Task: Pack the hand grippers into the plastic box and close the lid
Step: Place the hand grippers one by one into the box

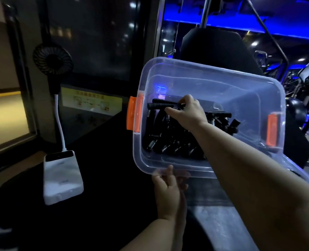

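The right hand pinches a gripper inside the box, by its left wall. The left hand grips the near rim. Open floor lies along the far wall.

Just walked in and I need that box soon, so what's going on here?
A person is packing a clear plastic box. The left hand holds its near rim, while the right hand reaches inside, pinching a black hand gripper near the orange latch. Several other grippers already lie on the bottom. The box is open, with no lid on.
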{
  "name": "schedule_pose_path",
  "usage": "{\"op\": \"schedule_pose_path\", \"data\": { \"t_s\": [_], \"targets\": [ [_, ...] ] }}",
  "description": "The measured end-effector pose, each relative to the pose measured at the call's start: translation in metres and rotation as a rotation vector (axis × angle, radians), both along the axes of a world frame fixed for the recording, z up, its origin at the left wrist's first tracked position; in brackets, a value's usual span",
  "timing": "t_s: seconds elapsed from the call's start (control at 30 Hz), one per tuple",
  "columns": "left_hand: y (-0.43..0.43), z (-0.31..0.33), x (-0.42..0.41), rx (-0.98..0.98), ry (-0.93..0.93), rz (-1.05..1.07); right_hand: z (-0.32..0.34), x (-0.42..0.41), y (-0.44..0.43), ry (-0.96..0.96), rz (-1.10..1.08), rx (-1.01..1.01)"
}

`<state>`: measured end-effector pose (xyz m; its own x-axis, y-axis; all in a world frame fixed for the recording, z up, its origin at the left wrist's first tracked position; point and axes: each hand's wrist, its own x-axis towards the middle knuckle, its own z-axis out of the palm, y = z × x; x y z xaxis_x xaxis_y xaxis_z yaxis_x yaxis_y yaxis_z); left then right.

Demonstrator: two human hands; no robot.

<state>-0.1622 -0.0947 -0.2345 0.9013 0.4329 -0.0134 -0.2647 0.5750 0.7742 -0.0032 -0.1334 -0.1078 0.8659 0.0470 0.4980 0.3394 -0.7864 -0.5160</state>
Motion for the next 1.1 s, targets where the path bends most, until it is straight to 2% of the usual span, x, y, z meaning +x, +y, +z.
{"op": "schedule_pose_path", "data": {
  "t_s": [0.33,0.47,0.67,0.83,0.97,1.1],
  "targets": [
    [0.002,-0.005,0.003,0.018,-0.032,-0.015,0.001,0.027,0.010,-0.077,0.042,-0.199],
    [0.000,-0.016,0.009,0.080,0.021,0.041,-0.008,0.033,0.002,-0.098,-0.051,-0.381],
    [-0.001,-0.016,0.012,0.088,0.036,0.064,-0.012,0.034,0.001,-0.113,-0.141,-0.478],
    [0.000,-0.014,0.011,0.087,0.034,0.050,-0.012,0.031,0.001,-0.049,-0.134,-0.404],
    [0.000,-0.016,0.011,0.200,0.074,0.076,-0.012,0.020,-0.006,-0.066,-0.141,-0.367],
    [-0.001,-0.017,0.011,0.162,0.060,0.084,-0.011,0.005,-0.020,-0.099,-0.136,-0.305]
  ]
}}
